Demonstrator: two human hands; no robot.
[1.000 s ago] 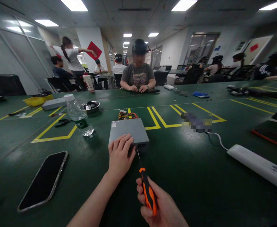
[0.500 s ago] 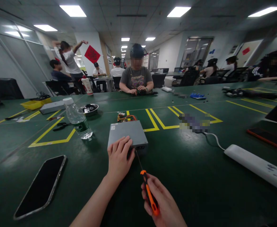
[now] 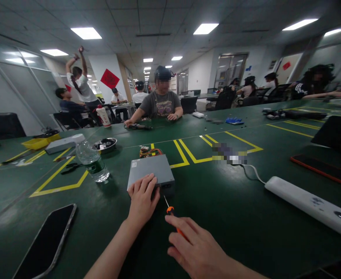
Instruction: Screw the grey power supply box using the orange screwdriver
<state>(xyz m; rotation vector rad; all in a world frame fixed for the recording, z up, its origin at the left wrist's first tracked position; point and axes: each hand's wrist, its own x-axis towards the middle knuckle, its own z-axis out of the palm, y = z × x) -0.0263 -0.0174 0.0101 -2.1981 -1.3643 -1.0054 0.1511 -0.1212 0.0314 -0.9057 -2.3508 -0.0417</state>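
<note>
A grey metal computer power supply [image 3: 151,164] lies on the green table, its bundle of coloured cables [image 3: 150,152] at the far side. My left hand [image 3: 142,197] holds it at the near left edge, fingers across the top and thumb by the front face. In my right hand [image 3: 193,240] is a screwdriver [image 3: 170,210] with an orange and black handle, mostly hidden behind the fingers. Its thin shaft points toward the power supply, and the tip appears just short of the near face.
Left of the power supply stands a water bottle [image 3: 91,161], with a metal bowl [image 3: 105,145] behind it. A phone [image 3: 46,240] lies at the near left. On the right are a white power strip [image 3: 307,203] and a dark orange-edged object [image 3: 324,170]. A person [image 3: 162,100] sits opposite.
The screwdriver has drawn back from the power supply's near face, and my right hand's fingers have shifted around its handle. My left hand stays on the power supply. The view has turned slightly.
</note>
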